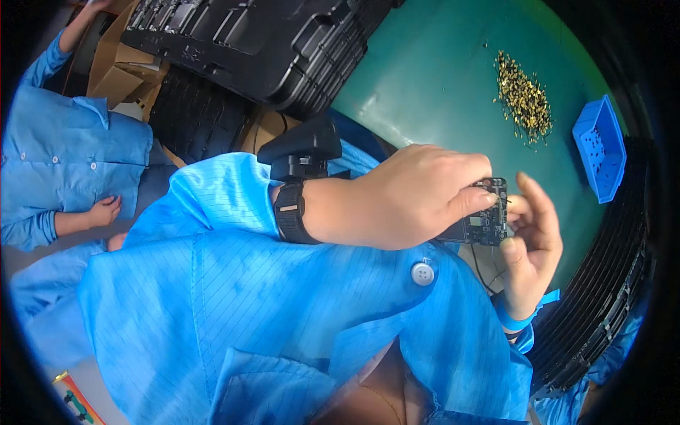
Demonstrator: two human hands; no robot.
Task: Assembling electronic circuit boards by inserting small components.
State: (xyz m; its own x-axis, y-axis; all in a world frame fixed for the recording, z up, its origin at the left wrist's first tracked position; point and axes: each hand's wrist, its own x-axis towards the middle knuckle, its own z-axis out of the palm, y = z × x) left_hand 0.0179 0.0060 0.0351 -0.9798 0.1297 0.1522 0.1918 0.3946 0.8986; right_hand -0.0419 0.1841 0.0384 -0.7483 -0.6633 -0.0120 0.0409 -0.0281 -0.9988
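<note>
I hold a small dark board point(485, 219) up in the air between my two hands, a little above the green tabletop point(439, 78). My left hand point(407, 198) comes across from the side, and its fingers point(474, 200) are closed on the top edge of the board. My right hand point(531, 248) is under it and beside it, with the thumb pressed on the lower corner, so the board sits tight and I can look at its flat side. I think I hold it with both hands so it does not wobble. A thin black wire point(482, 273) hangs down from the board. On my left arm is a black wrist strap point(289, 211). On the tabletop, well apart from my hands, lies a pile of tiny gold bits point(523, 99), and a blue bin point(602, 147) stands just beside the pile, close enough to reach. Black trays point(269, 42) are stacked at the far side, and more black trays point(602, 297) are along my right. Another person in a blue coat point(64, 156) sits to my left.
</note>
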